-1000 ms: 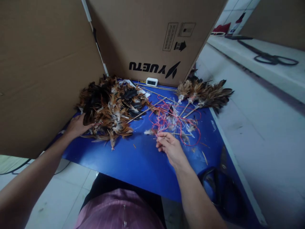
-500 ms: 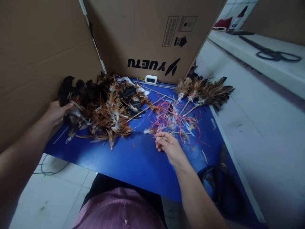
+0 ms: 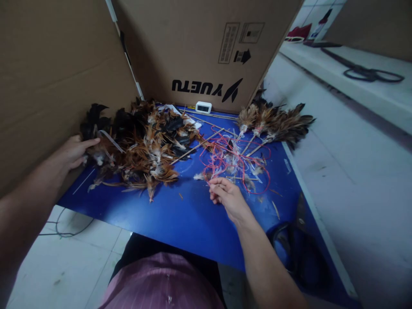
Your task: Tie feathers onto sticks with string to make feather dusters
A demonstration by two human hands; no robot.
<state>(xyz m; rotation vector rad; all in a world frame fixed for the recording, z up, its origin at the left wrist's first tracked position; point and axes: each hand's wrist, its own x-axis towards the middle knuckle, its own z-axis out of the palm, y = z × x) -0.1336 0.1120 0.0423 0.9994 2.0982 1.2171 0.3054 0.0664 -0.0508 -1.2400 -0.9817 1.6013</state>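
My left hand is at the left end of a pile of brown and black feathers. Its fingers are apart and touch the outermost feathers; one finger points over them, and part of the hand is turned away. A pale strip sticks up beside that fingertip. Over the middle of the blue tabletop, my right hand is closed in a pinch at the near edge of tangled red string, with a strand running into its fingertips. Thin sticks lie between pile and string.
Feather bundles on sticks lie at the back right. Large dark-handled scissors rest near the right edge, and another pair is on the ledge. Cardboard walls the back and left. A small white device stands against it.
The fingers of my left hand have spread apart at the feathers, and the pale strip there has shifted. My right hand stays in its pinch at almost the same spot.
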